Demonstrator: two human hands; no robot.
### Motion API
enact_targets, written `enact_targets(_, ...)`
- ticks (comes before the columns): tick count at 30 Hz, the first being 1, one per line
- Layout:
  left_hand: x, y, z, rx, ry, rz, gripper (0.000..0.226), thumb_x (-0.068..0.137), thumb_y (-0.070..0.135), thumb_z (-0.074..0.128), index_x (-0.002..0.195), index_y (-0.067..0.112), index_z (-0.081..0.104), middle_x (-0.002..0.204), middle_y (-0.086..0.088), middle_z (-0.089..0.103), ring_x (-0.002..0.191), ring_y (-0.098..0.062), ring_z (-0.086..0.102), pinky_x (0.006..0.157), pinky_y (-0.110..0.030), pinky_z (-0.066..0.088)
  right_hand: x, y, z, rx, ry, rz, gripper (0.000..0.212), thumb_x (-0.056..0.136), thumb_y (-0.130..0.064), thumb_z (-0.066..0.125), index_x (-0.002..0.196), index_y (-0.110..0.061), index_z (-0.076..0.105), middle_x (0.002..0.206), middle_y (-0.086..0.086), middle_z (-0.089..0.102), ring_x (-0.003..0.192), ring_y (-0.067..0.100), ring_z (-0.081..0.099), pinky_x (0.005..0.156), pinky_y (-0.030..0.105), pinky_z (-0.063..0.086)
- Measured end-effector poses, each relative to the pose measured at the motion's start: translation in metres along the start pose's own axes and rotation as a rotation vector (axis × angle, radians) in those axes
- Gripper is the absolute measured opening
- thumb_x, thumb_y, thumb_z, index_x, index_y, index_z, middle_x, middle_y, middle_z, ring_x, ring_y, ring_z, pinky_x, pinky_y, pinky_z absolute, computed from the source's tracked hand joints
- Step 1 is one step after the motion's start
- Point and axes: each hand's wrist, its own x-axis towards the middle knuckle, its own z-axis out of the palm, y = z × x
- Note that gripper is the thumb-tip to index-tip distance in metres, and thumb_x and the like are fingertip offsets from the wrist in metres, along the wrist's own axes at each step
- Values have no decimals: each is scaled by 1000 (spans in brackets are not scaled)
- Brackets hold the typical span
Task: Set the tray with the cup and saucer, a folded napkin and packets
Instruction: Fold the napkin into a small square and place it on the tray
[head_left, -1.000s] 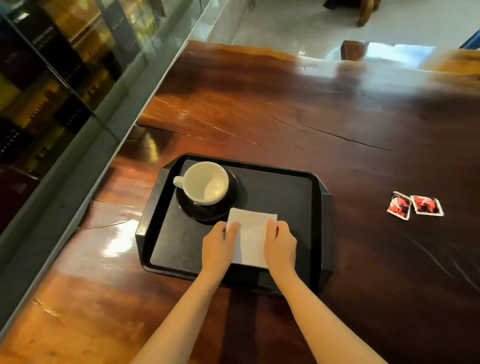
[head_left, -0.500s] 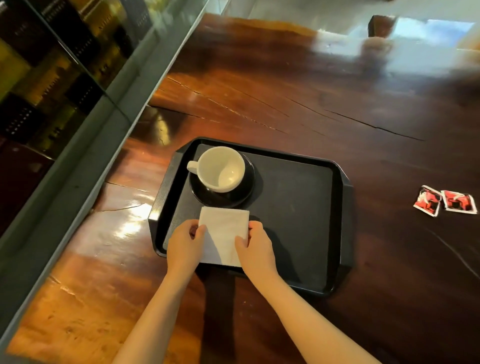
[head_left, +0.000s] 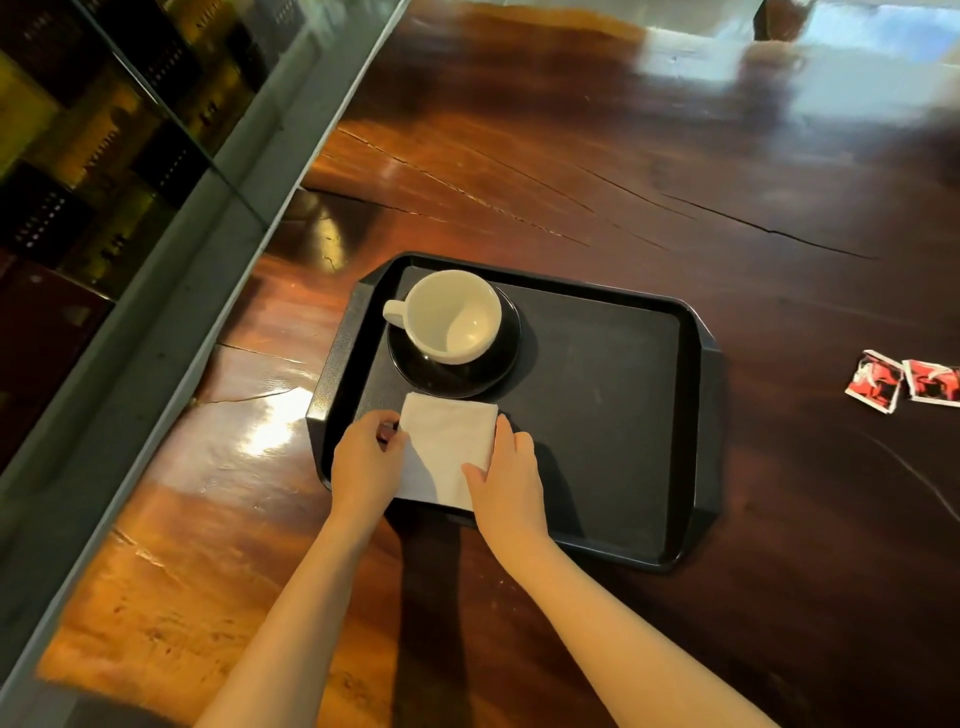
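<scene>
A black tray (head_left: 613, 426) lies on the dark wooden table. In its far left corner a white cup (head_left: 453, 316) sits upright on a black saucer (head_left: 470, 376), handle pointing left. Just in front of the saucer a folded white napkin (head_left: 445, 446) lies flat on the tray. My left hand (head_left: 366, 463) holds the napkin's left edge with curled fingers. My right hand (head_left: 510, 480) presses on its right edge and near corner. Two red and white packets (head_left: 904, 381) lie side by side on the table, well to the right of the tray.
A grey ledge (head_left: 171, 291) with a glass pane above it runs along the table's left side. Long cracks (head_left: 753, 228) cross the wood beyond the tray. The table's far edge and a pale floor show at the top.
Both hands have slid the napkin to the left across the tray, from its front middle to just below the saucer. The view has shifted, so the tray and packets sit further right.
</scene>
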Motion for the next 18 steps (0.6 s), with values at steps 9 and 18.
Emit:
enact_targets(9,1,0,2,-36,49,56,25,92,13,53,115,9,61,100,-7,64,86,-16,54,75,-26,39,3,3,5,-38,62,-70,59,90,-33,55,139,-22,25,131,1,42,117,15,47,90,25,46)
enact_targets(18,-1,2,-2,-33,49,96,24,92,13,54,114,8,62,104,-8,64,85,-14,54,74,-25,38,5,6,0,-49,-27,-104,64,89,-36,56,141,-21,22,135,2,39,120,16,47,90,23,42)
